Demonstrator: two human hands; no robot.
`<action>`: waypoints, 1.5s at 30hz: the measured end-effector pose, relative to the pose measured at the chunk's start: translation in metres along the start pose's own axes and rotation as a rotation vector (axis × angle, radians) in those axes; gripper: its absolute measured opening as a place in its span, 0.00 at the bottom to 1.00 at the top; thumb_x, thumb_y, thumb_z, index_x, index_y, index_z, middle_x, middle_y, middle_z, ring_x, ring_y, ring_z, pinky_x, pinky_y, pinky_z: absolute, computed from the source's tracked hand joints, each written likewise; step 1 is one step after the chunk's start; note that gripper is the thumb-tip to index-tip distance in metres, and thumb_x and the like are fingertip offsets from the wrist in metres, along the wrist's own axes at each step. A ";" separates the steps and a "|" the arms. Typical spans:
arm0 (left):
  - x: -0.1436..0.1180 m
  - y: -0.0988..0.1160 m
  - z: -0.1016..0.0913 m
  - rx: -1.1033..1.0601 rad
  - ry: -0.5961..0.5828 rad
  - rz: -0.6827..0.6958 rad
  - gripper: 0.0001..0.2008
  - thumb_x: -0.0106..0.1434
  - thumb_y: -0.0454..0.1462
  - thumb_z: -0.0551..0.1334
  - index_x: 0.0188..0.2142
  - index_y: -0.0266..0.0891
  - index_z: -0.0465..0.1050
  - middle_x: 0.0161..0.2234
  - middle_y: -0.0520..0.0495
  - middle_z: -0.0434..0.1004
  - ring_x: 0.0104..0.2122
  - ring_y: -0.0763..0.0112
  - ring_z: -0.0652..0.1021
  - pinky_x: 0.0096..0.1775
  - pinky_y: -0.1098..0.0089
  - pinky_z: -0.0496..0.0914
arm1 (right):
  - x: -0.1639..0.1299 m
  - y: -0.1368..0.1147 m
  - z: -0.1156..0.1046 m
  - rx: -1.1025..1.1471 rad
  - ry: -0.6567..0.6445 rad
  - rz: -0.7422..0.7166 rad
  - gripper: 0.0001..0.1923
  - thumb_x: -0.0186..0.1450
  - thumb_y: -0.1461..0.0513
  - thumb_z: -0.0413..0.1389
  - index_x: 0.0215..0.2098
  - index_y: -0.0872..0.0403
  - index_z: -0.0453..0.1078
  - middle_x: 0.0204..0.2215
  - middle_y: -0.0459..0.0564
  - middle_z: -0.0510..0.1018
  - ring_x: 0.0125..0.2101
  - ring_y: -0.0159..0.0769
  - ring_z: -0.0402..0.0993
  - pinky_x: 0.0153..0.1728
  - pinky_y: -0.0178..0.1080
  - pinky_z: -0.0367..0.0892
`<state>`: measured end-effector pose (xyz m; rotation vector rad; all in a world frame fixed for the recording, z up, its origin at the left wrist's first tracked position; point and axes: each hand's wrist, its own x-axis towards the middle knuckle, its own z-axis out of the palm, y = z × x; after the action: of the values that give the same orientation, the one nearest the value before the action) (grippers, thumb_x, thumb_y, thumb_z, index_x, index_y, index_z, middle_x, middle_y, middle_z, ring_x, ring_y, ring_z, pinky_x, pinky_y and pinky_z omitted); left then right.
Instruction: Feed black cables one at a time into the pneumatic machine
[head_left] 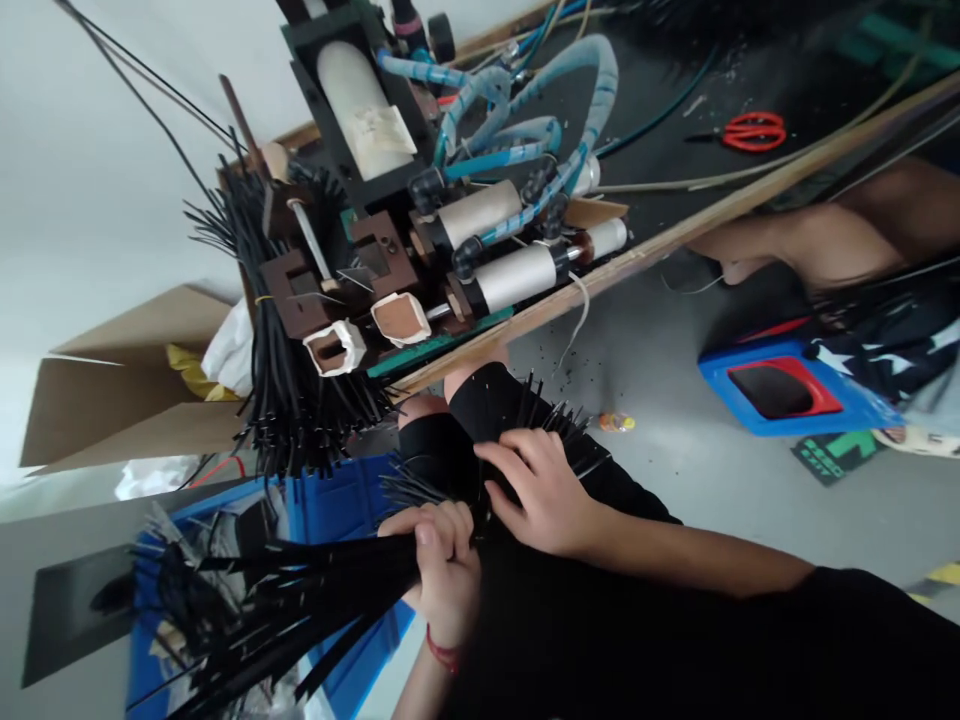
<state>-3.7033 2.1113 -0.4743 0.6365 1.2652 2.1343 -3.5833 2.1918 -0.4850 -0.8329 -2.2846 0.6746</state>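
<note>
Left hand (442,560) is clenched around a bundle of black strips (300,600); right hand (540,490) grips their fanned ends. Gathering stage, I'd judge; next comes squaring the ends over the blue crate (337,500).

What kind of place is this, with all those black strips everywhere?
Probably a small workshop or factory bench. A machine with pneumatic cylinders and blue air hoses sits on a wooden-edged bench, and the person's left hand and right hand gather a bundle of black strips over a blue crate.
</note>
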 end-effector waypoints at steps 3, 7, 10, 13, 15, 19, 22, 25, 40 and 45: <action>0.003 -0.005 0.005 0.002 0.001 0.006 0.07 0.74 0.35 0.63 0.36 0.41 0.71 0.20 0.60 0.54 0.17 0.75 0.56 0.23 0.72 0.58 | -0.030 0.001 -0.010 0.263 -0.064 -0.275 0.12 0.70 0.68 0.52 0.44 0.55 0.77 0.31 0.51 0.78 0.31 0.41 0.71 0.34 0.42 0.67; 0.007 -0.009 0.010 -0.011 0.030 -0.035 0.10 0.74 0.38 0.64 0.35 0.41 0.71 0.20 0.60 0.54 0.17 0.76 0.55 0.23 0.72 0.57 | -0.052 0.007 -0.009 0.618 -0.501 -0.137 0.11 0.67 0.68 0.54 0.39 0.54 0.79 0.29 0.47 0.80 0.28 0.34 0.73 0.32 0.36 0.68; 0.010 -0.009 0.013 -0.031 0.045 -0.064 0.13 0.73 0.40 0.67 0.32 0.41 0.69 0.20 0.60 0.54 0.17 0.76 0.54 0.23 0.72 0.56 | -0.054 0.018 0.005 0.621 -0.673 0.190 0.10 0.71 0.63 0.57 0.37 0.55 0.81 0.31 0.50 0.83 0.31 0.36 0.77 0.37 0.37 0.70; 0.014 -0.006 0.013 -0.041 0.061 -0.088 0.16 0.72 0.42 0.68 0.30 0.42 0.67 0.19 0.60 0.54 0.17 0.76 0.53 0.23 0.72 0.56 | -0.050 0.029 0.022 0.611 -0.761 0.465 0.17 0.74 0.52 0.58 0.43 0.56 0.82 0.30 0.50 0.83 0.32 0.39 0.78 0.38 0.39 0.71; 0.017 -0.003 0.012 -0.062 0.070 -0.113 0.18 0.72 0.44 0.68 0.30 0.42 0.66 0.19 0.60 0.53 0.17 0.76 0.52 0.22 0.72 0.55 | -0.046 0.033 0.034 0.790 -0.791 0.618 0.23 0.71 0.45 0.61 0.45 0.57 0.82 0.30 0.50 0.82 0.34 0.41 0.79 0.38 0.41 0.73; 0.027 0.003 0.006 -0.138 0.127 -0.185 0.19 0.73 0.48 0.68 0.31 0.41 0.65 0.19 0.61 0.51 0.17 0.76 0.50 0.22 0.73 0.54 | -0.037 0.032 0.055 1.439 -0.523 0.710 0.32 0.60 0.42 0.71 0.55 0.50 0.79 0.51 0.52 0.83 0.56 0.49 0.78 0.60 0.49 0.70; 0.034 0.004 0.004 -0.176 0.158 -0.185 0.21 0.70 0.48 0.70 0.31 0.41 0.64 0.19 0.62 0.51 0.18 0.77 0.49 0.21 0.74 0.53 | -0.028 0.028 0.066 1.615 -0.372 0.673 0.39 0.52 0.49 0.78 0.59 0.47 0.78 0.58 0.52 0.81 0.65 0.50 0.71 0.71 0.54 0.57; 0.036 0.004 0.007 -0.191 0.182 -0.172 0.21 0.70 0.49 0.71 0.30 0.41 0.64 0.19 0.62 0.51 0.17 0.77 0.49 0.21 0.74 0.54 | -0.019 0.027 0.070 1.631 -0.329 0.658 0.35 0.53 0.51 0.77 0.57 0.49 0.79 0.58 0.53 0.82 0.63 0.50 0.73 0.70 0.56 0.59; 0.016 -0.015 0.021 -0.183 0.169 -0.124 0.21 0.71 0.47 0.70 0.29 0.41 0.64 0.19 0.61 0.53 0.17 0.78 0.54 0.23 0.74 0.58 | -0.005 0.008 -0.015 0.670 -0.242 0.435 0.13 0.70 0.57 0.62 0.49 0.55 0.80 0.21 0.41 0.76 0.19 0.30 0.68 0.23 0.33 0.64; 0.016 -0.015 0.020 -0.197 0.201 -0.096 0.21 0.72 0.47 0.69 0.29 0.41 0.64 0.20 0.61 0.52 0.17 0.78 0.54 0.23 0.75 0.58 | -0.015 0.001 -0.014 0.683 -0.134 0.191 0.14 0.76 0.62 0.53 0.38 0.54 0.81 0.24 0.46 0.81 0.23 0.32 0.74 0.27 0.35 0.70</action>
<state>-3.6983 2.1403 -0.4776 0.2785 1.1426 2.2493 -3.5642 2.1854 -0.4813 -0.6780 -1.8818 1.5210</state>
